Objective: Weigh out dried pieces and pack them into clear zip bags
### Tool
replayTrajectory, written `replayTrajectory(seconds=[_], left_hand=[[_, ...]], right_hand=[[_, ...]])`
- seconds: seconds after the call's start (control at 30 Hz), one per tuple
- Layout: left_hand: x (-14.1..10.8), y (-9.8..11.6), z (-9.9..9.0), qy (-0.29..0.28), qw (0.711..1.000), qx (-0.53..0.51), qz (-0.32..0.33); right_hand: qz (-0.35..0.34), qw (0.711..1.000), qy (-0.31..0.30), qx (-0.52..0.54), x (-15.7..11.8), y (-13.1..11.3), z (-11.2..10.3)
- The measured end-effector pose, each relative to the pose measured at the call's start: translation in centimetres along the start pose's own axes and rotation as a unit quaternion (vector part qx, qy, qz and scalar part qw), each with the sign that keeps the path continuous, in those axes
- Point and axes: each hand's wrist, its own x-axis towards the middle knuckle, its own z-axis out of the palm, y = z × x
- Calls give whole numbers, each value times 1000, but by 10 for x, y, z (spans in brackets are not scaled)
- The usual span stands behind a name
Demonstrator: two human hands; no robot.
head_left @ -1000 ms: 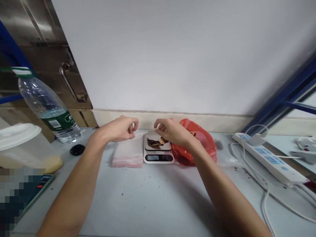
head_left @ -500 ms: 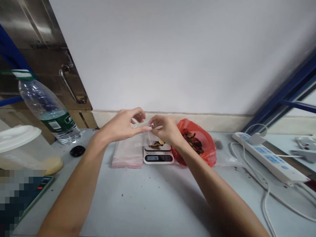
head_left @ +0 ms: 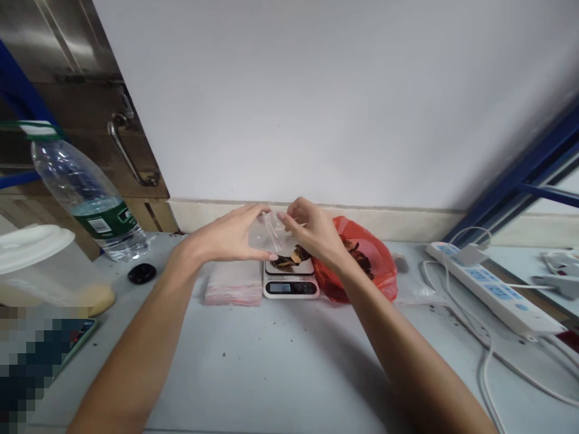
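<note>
Wall (head_left: 316,108) behind; red bag (head_left: 383,265) crowds scale (head_left: 313,289); left hand (head_left: 230,235) fingers spread, right hand (head_left: 316,235) pinching clear bag (head_left: 274,231).

Between the thumb and spread fingers of the left hand (head_left: 230,236) is a small clear bag (head_left: 272,234), its pale strip slanting down to the thumb tip. The right hand (head_left: 314,232) has its thumb at the bag's upper edge; whether its other fingers grip the plastic cannot be told. Just below the fingertips, dark and tan dried pieces (head_left: 298,255) lie on a white scale (head_left: 291,288). A stack of flat bags (head_left: 235,282) sits below the left fingers, and right of the right fingers stands an open red bag (head_left: 382,259) holding more pieces
</note>
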Motion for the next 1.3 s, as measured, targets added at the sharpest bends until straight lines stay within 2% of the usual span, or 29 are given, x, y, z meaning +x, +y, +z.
replayTrajectory(seconds=[0.1,0.2,0.3,0.4,0.57,0.73,0.93,1.13,1.3], left_hand=[[-4,-12,-6,-25,999,21,-38],[-7,-23,-9,-51,997,31,-57],[-7,-24,-9,-70,995,32,-62],[-6,-20,-8,-84,994,27,-69],[-4,-20,-4,-89,994,26,-60],[-2,-19,-3,-102,992,23,-66],[-1,-16,-1,-110,992,30,-62],[-1,-18,0,-117,990,37,-66],[1,-21,1,-135,987,32,-80]], right_hand=[[67,990,-47,-112,1,5,-10],[108,964,-130,-207,0,8,-14],[144,930,-222,-256,-4,6,-10],[142,907,-264,-296,-7,2,1],[114,888,-273,-352,-6,4,13],[78,878,-283,-379,-3,7,13],[42,885,-280,-370,-4,8,11],[55,897,-255,-356,0,12,5],[41,933,-243,-261,4,15,-12]])
